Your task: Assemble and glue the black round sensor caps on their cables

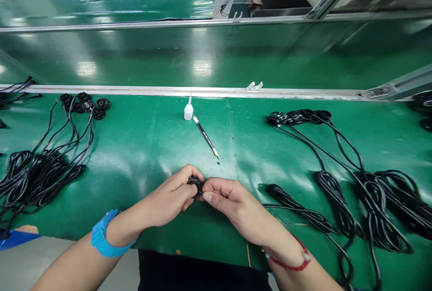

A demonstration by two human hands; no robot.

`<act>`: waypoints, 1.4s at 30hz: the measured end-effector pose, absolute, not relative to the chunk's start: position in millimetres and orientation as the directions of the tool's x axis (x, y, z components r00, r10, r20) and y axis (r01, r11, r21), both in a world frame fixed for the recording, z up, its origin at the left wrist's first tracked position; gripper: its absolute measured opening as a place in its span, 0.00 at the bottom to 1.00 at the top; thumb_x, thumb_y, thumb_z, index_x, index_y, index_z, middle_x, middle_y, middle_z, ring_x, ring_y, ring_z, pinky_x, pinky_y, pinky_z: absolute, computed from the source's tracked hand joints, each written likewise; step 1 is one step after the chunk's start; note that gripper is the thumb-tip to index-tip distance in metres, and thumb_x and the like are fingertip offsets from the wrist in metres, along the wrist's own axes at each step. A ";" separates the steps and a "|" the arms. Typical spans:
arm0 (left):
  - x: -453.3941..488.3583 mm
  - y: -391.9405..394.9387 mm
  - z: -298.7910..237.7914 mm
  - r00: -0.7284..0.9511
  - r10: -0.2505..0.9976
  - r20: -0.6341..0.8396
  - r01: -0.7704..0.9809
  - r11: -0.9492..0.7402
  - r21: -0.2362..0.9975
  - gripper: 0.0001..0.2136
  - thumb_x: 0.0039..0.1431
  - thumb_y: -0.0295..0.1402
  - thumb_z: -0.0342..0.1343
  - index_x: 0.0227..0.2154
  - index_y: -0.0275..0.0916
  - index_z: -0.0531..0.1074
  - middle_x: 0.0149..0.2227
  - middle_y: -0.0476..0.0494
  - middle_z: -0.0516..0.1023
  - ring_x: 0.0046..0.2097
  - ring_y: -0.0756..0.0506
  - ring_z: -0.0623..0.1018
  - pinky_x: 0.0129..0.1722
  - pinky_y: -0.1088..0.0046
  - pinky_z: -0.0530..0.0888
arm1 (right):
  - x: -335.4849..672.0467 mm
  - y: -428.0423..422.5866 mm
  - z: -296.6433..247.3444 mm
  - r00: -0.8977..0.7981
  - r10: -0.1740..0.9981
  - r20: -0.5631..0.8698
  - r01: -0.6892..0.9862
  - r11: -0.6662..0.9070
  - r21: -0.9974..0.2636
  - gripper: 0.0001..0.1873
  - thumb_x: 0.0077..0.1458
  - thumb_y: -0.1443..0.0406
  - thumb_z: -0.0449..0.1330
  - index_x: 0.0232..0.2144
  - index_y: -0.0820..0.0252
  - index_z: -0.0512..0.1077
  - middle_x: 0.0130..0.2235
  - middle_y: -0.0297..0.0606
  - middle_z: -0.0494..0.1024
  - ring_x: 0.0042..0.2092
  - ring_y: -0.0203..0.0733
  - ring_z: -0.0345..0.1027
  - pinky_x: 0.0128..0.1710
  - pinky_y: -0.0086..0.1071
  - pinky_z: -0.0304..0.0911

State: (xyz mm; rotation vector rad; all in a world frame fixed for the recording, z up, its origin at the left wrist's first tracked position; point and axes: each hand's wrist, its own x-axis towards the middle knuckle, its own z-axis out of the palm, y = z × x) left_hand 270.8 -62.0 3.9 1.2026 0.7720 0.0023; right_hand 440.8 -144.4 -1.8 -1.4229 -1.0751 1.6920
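Observation:
My left hand [173, 194] is closed around a small round black part [195, 184] with a ribbed-looking rim, low over the front of the green bench. My right hand [232, 203] pinches at the right side of that same part, thumb and forefinger together. What lies between those fingertips is too small to make out. Beyond my hands lie a black pen-like tool [206, 138] with a pale tip and a small white dropper bottle [188, 111] standing upright with a thin nozzle. A coiled black cable [299, 210] rests just right of my right hand.
Bundled black cables [50, 169] with round black heads [84, 103] lie at the left. More cable bundles [374, 201] with similar heads [300, 116] spread over the right. A metal rail [141, 90] carrying a white clip [254, 86] crosses the green bench [135, 133] behind them.

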 end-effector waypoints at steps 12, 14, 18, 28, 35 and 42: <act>278.4 -66.2 -2.3 0.805 0.400 -0.438 0.199 0.514 0.835 0.07 0.56 0.33 0.48 0.37 0.39 0.61 0.19 0.59 0.59 0.19 0.55 0.55 0.18 0.81 0.52 | 449.0 -147.7 6.7 -0.244 0.922 -0.302 0.160 -0.268 -0.950 0.13 0.64 0.59 0.50 0.28 0.58 0.63 0.25 0.28 0.59 0.27 0.34 0.49 0.25 0.27 0.48; 278.8 -66.1 -3.5 0.776 0.452 -0.439 0.230 0.446 0.865 0.07 0.57 0.34 0.48 0.37 0.39 0.61 0.18 0.59 0.59 0.19 0.55 0.56 0.18 0.81 0.53 | 446.8 -147.5 7.9 -0.202 0.944 -0.262 0.247 -0.210 -0.946 0.12 0.64 0.61 0.50 0.28 0.58 0.64 0.24 0.27 0.60 0.26 0.33 0.51 0.25 0.27 0.48; 278.7 -65.3 -5.7 0.747 0.510 -0.427 0.235 0.400 0.886 0.08 0.59 0.38 0.48 0.37 0.39 0.61 0.17 0.59 0.60 0.18 0.55 0.57 0.17 0.81 0.56 | 445.1 -147.5 9.7 -0.114 0.970 -0.213 0.316 -0.167 -0.934 0.09 0.63 0.65 0.52 0.30 0.57 0.67 0.23 0.26 0.63 0.25 0.33 0.53 0.24 0.27 0.49; 280.4 -66.3 -8.6 0.724 0.615 -0.312 0.073 0.382 0.921 0.11 0.60 0.41 0.50 0.39 0.39 0.61 0.32 0.51 0.69 0.20 0.57 0.63 0.18 0.81 0.61 | 419.6 -164.2 8.0 0.062 0.948 0.313 0.558 0.227 -0.798 0.07 0.62 0.71 0.52 0.38 0.60 0.70 0.30 0.35 0.76 0.28 0.38 0.69 0.28 0.29 0.62; 280.0 -64.7 -10.0 0.721 0.633 -0.282 -0.022 0.428 0.903 0.11 0.59 0.40 0.51 0.38 0.39 0.61 0.32 0.51 0.69 0.20 0.57 0.64 0.17 0.81 0.61 | 438.3 -152.2 28.5 -0.020 0.974 0.225 0.604 0.191 -0.774 0.11 0.63 0.69 0.51 0.44 0.55 0.71 0.38 0.36 0.80 0.37 0.41 0.75 0.36 0.32 0.68; 282.3 -62.6 -12.1 0.696 0.671 -0.255 -0.116 0.455 0.883 0.09 0.56 0.35 0.51 0.37 0.40 0.61 0.30 0.52 0.70 0.19 0.57 0.62 0.15 0.82 0.60 | 468.3 -35.2 -1.7 0.207 0.976 0.073 0.654 -0.082 -0.752 0.18 0.52 0.68 0.61 0.47 0.61 0.68 0.50 0.48 0.74 0.51 0.52 0.68 0.52 0.47 0.62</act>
